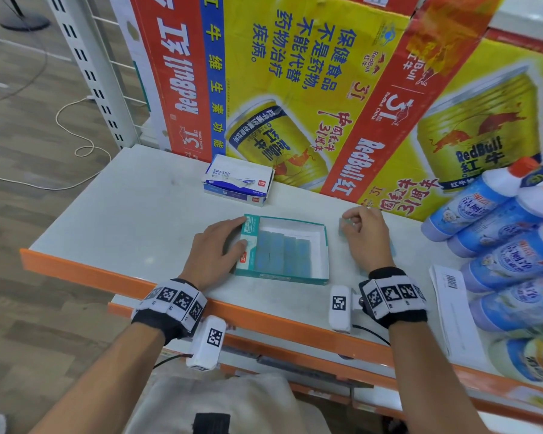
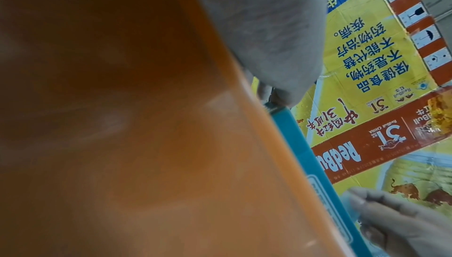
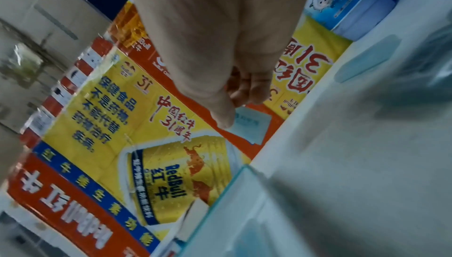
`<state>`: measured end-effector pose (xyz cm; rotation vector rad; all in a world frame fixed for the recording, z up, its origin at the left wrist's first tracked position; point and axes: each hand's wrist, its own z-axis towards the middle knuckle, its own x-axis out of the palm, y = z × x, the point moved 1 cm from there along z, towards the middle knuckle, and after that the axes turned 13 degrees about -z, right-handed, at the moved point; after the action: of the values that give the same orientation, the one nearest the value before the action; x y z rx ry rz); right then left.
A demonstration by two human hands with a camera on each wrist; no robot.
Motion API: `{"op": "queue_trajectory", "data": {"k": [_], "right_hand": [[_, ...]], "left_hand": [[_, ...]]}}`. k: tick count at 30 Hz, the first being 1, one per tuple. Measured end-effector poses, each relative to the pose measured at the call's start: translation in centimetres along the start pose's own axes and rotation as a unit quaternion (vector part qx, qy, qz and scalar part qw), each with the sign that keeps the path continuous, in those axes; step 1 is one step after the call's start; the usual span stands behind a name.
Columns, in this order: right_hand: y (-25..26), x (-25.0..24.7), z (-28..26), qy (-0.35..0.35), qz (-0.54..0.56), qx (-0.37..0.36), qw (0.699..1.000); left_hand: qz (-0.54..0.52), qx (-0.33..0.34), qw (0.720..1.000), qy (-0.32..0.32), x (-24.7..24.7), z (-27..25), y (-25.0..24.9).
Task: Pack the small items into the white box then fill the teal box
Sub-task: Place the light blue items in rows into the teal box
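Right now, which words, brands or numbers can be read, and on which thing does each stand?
"ERASER": small white and blue cardboard box at the back of the shelf.
"RedBull": big yellow and red cardboard cartons, with "31" and "RedBull CHINA".
Open teal box, blue plastic bottles, white barcode paper: print too small to read.

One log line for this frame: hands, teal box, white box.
left hand: steadies open teal cardboard box | right hand: pinches small pale-blue eraser | teal box: part-filled | white ERASER box: closed, behind
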<state>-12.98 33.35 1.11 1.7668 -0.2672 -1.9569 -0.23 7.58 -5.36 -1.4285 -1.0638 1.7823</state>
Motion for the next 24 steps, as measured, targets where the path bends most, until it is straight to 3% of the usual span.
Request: {"op": "queue_trajectory", "data": {"k": [3,14,24], "right_hand": [[1.6,-0.2,-0.5,-0.001,0.087,-0.025,0.996],[3.7,3.0,-3.4,0.208,0.141,-0.054,0.966],[4.0,3.5,-4.1,0.197,0.067,-0.087,0.974]], "left_hand": [[-0.002,-0.001,1.000,0.001,0.0,0.0,0.1],[-0.004,-0.006,1.000,0.000,0.0,0.0,0.1],[-0.006,-0.005,1.000,0.000,0.0,-0.1,-0.1]]}}
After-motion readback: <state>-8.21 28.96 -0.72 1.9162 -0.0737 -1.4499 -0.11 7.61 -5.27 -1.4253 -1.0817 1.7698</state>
